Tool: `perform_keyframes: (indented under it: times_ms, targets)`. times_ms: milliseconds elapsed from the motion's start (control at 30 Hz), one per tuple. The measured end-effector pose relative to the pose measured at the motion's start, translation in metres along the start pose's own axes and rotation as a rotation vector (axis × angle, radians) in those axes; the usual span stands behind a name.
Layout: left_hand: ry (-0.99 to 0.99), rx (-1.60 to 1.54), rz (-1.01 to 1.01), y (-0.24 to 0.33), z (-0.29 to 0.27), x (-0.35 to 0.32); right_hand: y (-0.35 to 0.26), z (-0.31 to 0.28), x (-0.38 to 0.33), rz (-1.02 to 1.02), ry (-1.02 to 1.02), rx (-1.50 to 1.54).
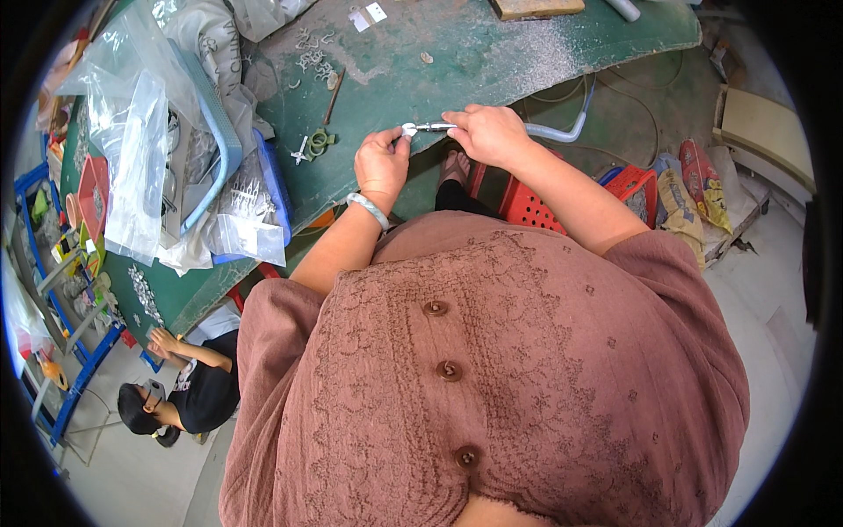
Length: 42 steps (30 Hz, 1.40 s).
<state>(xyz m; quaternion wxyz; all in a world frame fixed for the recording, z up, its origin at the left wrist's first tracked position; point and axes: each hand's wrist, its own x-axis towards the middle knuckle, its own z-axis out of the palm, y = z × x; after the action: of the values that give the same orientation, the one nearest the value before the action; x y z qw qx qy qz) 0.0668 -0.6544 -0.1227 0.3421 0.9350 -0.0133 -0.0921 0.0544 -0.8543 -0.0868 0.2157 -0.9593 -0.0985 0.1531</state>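
Between the thumb and fingers of my left hand (383, 162) is a small whitish piece (408, 129), too small to tell its kind. My right hand (488, 133) is closed round a slim metal rotary handpiece (434, 126), whose tip points left and meets the piece or nearly so. From behind that hand runs a pale blue hose (562, 134). Both hands are just off the front edge of the green worktable (378, 88). Left of them on the table lie a green ring-shaped object (322, 140), a white cross-shaped piece (301, 150) and a thin brown stick (334, 98).
Small curved pieces (313, 57) and pale dust (553, 48) lie farther back on the table. Plastic bags (132, 167) and a blue tray (277, 189) crowd its left side. Red stools (531, 200) stand below. At lower left another person (206, 378) works at the table.
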Motion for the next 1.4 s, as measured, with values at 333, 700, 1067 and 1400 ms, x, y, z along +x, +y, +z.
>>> perform_keyframes:
  times_ms: [333, 700, 1067, 1400]
  targets:
    - [0.012, 0.003, 0.011, -0.002, 0.001, 0.0, 0.0, -0.001, 0.002, 0.027, -0.036, 0.003]
    - [-0.026, -0.029, -0.192, 0.004, 0.001, 0.001, 0.028, 0.008, 0.003, 0.28, 0.075, 0.73]
    - [-0.006, 0.178, -0.056, 0.013, 0.0, 0.013, 0.027, 0.001, 0.004, 0.372, 0.018, 0.844]
    - [-0.232, -0.532, -0.46, 0.018, -0.015, 0.019, 0.028, -0.001, 0.001, 0.393, -0.01, 0.875]
